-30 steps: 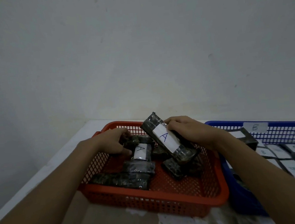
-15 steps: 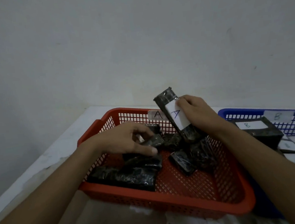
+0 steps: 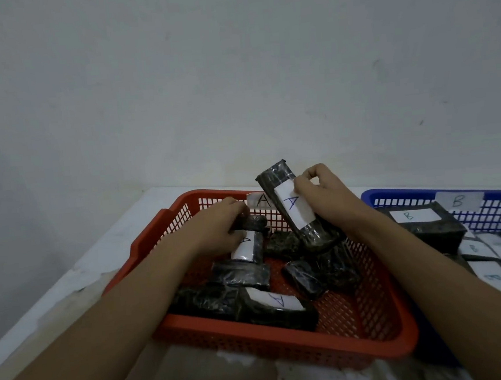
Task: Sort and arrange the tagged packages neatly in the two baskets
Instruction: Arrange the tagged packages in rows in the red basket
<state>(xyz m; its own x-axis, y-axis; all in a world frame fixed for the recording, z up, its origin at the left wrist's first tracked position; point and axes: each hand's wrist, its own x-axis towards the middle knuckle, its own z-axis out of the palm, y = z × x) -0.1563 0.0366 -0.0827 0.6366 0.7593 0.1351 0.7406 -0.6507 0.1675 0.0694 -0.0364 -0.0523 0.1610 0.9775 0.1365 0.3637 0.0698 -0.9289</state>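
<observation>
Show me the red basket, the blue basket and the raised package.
red basket (image 3: 287, 350), head view, front wall.
blue basket (image 3: 401, 194), head view, far rim.
raised package (image 3: 293, 208), head view, its white A tag.

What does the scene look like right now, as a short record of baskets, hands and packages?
red basket: tagged A, packages lie jumbled inside
blue basket: tagged B, B-tagged packages mostly in flat rows
right hand: holds A-tagged package, tilted, over the red basket
left hand: grips dark package near the red basket's far wall
</observation>
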